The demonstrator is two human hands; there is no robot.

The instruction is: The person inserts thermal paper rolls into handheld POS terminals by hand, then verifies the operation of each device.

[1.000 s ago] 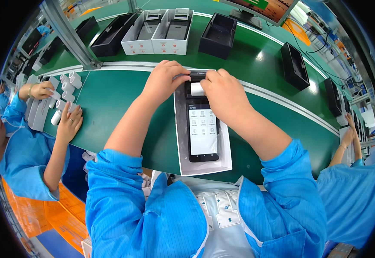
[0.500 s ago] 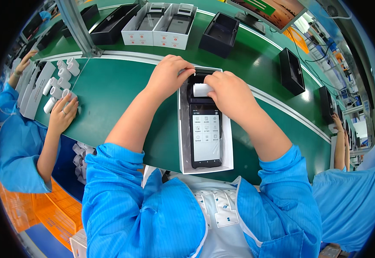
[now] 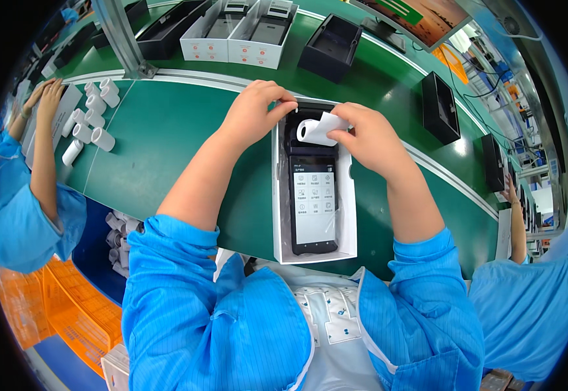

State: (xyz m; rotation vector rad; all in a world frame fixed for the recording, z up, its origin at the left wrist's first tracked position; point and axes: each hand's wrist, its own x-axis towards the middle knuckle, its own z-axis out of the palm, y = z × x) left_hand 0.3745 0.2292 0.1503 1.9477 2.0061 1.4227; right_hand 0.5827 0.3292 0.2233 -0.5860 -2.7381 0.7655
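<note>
A handheld payment terminal with a lit screen of icons lies in a long white box in front of me. At its far end a white paper roll sits in or over the dark compartment, its hollow core showing. My right hand pinches the loose paper end and holds it up and to the right. My left hand is closed in a pinch at the box's far left corner, beside the terminal's dark top part; a tiny white bit shows at the fingertips, and what they grip is unclear.
Several white paper rolls stand on the green table at left, near a co-worker's hands. Beyond a metal rail are white boxes, black trays and a monitor. A blue bin of rolls sits lower left.
My right hand has shifted right, pulling a flap of paper off the roll, which now shows its core end. My left hand stays put. The co-worker's hand at left has left the rolls.
</note>
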